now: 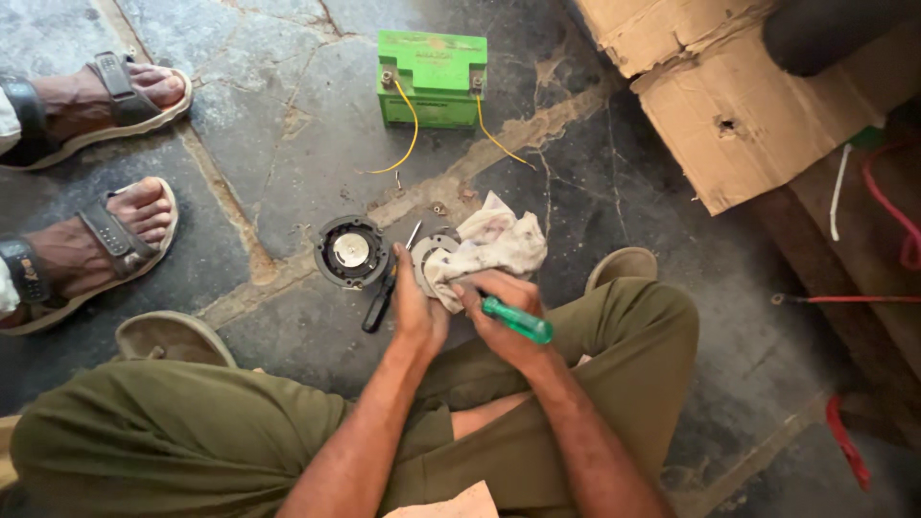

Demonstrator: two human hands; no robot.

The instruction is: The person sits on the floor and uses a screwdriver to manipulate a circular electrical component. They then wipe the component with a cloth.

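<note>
The right hand (504, 312) is clenched around a screwdriver with a smooth translucent green plastic handle (518, 320), the handle's butt pointing toward the person's right knee and the shaft hidden under the fingers and cloth. Its knuckles press onto a crumpled, stained off-white rag (489, 247), soft and wrinkled, that drapes over most of a round grey metal part (423, 251) lying on the floor. The left hand (414, 305) rests edge-down just beside that part, fingers together and extended, touching the rag's near edge; whether it grips anything cannot be told. Just left of this hand lies a second tool (383, 299) with a dark handle and a thin bright metal shaft, slanting toward the round part.

Further left, near but apart, sits another round piece (350, 251): a black ringed housing with a pale shiny disc at its centre. Beyond both, a boxy bright green battery (432, 79) stands on the floor, with two thin yellow wires (412, 125) curling from its top terminals down onto the stone.

The floor (288, 125) is dark, rough stone slabs with sandy, cracked joints. The person sits cross-legged in olive cloth trousers (173, 432). At the left edge, another person's feet in strapped sandals (96, 101) rest on the stone. To the upper right lies torn brown cardboard (739, 96), and red cables (892, 221) trail along the right side.
</note>
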